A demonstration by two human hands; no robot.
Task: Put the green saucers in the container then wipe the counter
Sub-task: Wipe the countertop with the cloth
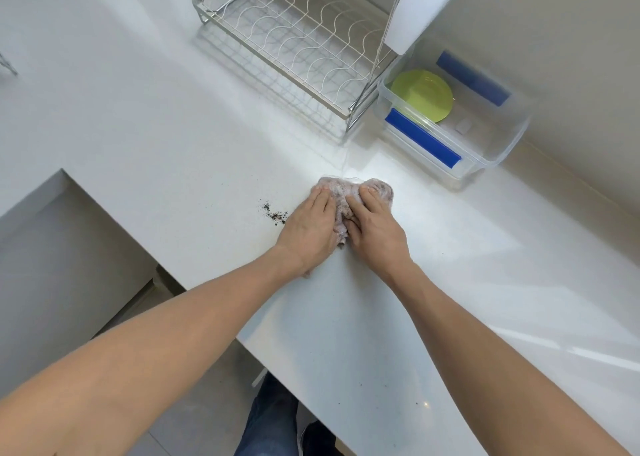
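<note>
A green saucer (424, 95) lies tilted inside the clear plastic container (498, 144) with blue clips at the back right of the white counter (173, 150). A crumpled pinkish-grey cloth (341, 192) rests on the counter in the middle. My left hand (310, 227) and my right hand (375, 225) both press flat on the cloth, side by side. A small patch of dark crumbs (275, 215) lies on the counter just left of my left hand.
A wire dish rack (294, 47) stands behind the cloth, left of the container. A wall runs along the right side. The counter's front edge drops off at the left, with floor and my legs below. A few dark specks (417, 403) lie near the front edge.
</note>
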